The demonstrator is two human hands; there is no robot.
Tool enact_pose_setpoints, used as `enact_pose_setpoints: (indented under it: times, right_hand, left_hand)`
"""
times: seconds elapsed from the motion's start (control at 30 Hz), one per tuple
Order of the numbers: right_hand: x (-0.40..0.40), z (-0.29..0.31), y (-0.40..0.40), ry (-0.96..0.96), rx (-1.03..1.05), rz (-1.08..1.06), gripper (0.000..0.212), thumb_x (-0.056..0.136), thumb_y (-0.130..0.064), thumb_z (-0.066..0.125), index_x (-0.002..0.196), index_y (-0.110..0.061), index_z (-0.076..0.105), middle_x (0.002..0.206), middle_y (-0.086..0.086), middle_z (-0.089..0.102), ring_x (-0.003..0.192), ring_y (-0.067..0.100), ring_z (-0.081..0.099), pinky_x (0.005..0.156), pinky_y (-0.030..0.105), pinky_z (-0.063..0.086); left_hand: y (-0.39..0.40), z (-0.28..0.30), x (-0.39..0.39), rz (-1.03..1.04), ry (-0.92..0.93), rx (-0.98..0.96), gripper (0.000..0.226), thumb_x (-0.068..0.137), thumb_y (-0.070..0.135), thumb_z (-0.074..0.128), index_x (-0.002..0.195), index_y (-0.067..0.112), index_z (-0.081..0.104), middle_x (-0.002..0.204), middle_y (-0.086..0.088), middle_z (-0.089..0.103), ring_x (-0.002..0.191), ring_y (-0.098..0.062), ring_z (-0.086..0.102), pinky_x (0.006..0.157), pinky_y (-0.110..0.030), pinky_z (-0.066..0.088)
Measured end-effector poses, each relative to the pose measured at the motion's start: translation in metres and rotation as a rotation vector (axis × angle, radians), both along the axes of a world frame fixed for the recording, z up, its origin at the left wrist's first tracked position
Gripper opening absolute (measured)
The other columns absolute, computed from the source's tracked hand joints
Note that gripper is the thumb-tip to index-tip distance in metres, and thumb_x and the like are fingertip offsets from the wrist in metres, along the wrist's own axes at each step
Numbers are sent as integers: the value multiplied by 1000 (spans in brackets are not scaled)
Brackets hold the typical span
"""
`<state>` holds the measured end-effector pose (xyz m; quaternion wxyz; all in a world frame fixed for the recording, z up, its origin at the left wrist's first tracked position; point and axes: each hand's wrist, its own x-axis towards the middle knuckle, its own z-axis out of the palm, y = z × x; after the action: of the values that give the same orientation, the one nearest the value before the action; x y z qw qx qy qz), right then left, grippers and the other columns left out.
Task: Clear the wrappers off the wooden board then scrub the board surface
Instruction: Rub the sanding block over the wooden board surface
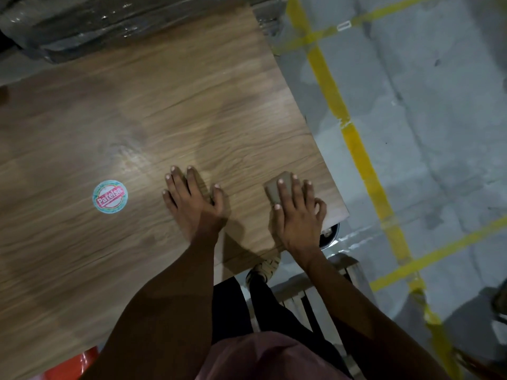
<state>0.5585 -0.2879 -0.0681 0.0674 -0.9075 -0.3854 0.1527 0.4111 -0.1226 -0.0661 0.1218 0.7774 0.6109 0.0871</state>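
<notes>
A large wooden board (137, 119) with brown grain fills the left and middle of the view. My right hand (297, 215) presses a brown scrubbing pad (275, 189) flat against the board near its right corner. My left hand (192, 198) lies flat on the board beside it, fingers spread, holding nothing. A round sticker (110, 196) with a red band and white lettering sits on the board to the left of my left hand. No loose wrappers show on the board.
Plastic-wrapped dark bundles (96, 26) lie along the board's far edge. Grey concrete floor with yellow tape lines (354, 138) spreads to the right. A wooden pallet (315, 286) and my shoe (264, 267) sit below the board's near corner. Something orange (74, 363) shows at bottom left.
</notes>
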Motion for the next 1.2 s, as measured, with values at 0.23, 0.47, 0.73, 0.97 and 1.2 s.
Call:
enact_pose_setpoints:
  times: [0.23,0.47,0.73,0.97,1.2]
  right_hand:
    - [-21,1,-3,52,23,-187,61,107,-40,36,164,-33,15,173,4,10,159,31,8,113,57,26]
    - [-27,0,-40,38,18,-297,60,107,-44,28,164,-36,13,173,-1,7,160,28,4,119,63,20]
    - [-35,-4,-54,29,53,-64,56,103,-37,40,155,-20,36,172,8,13,159,30,8,119,60,21]
    - [9,-6,-47,32,111,-573,58,100,-35,39,155,-15,34,172,9,14,158,32,10,120,64,18]
    - [-10,-6,-39,32,74,-296,61,104,-45,33,154,-11,36,171,17,11,159,36,5,123,59,11]
  left_hand:
    - [-1,0,0,-11,1,-3,71,96,52,47,157,18,35,168,-12,22,157,-30,14,126,-53,14]
    - [-2,-2,1,-9,26,9,72,97,52,46,158,18,32,169,-12,20,158,-30,14,127,-51,11]
    - [-2,-6,0,-16,31,22,70,97,51,48,157,17,34,168,-13,23,157,-31,15,126,-54,15]
    - [-2,-6,-1,-14,29,26,70,97,51,48,156,17,34,168,-13,24,157,-31,15,126,-53,14]
    - [0,-7,-1,-16,38,21,70,97,52,47,156,17,34,167,-13,24,157,-31,15,125,-53,15]
